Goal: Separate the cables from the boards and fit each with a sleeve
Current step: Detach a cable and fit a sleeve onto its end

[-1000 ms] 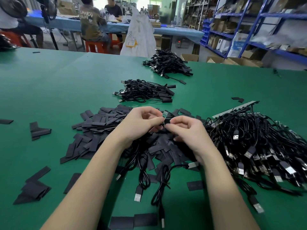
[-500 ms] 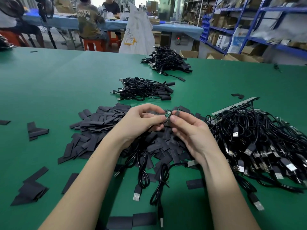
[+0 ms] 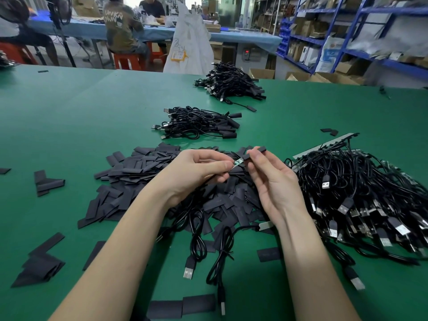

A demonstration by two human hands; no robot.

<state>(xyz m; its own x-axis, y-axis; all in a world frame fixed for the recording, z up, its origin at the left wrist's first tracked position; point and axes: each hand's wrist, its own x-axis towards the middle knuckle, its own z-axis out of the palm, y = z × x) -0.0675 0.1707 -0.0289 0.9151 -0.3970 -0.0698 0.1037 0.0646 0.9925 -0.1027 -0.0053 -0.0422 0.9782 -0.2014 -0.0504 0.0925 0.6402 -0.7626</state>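
Note:
My left hand (image 3: 196,173) pinches the small green circuit board (image 3: 238,162) at the end of a black cable, above the pile of flat black sleeves (image 3: 143,179). My right hand (image 3: 269,179) pinches a black sleeve (image 3: 254,152) between thumb and fingers, its open end touching the board's tip. The cable itself hangs down behind my hands, mostly hidden. A tangle of unsleeved black USB cables (image 3: 361,200) on board strips (image 3: 324,145) lies to the right.
Two heaps of sleeved cables lie further back, a nearer heap (image 3: 199,123) and a farther heap (image 3: 229,83). Loose USB cables (image 3: 199,246) and stray sleeves (image 3: 44,265) lie on the green table (image 3: 69,117). People sit at a blue bench behind; shelves stand at right.
Both hands have lifted slightly and drawn apart. The green board now shows clearly between them, and my right hand has brought a sleeve up to its tip.

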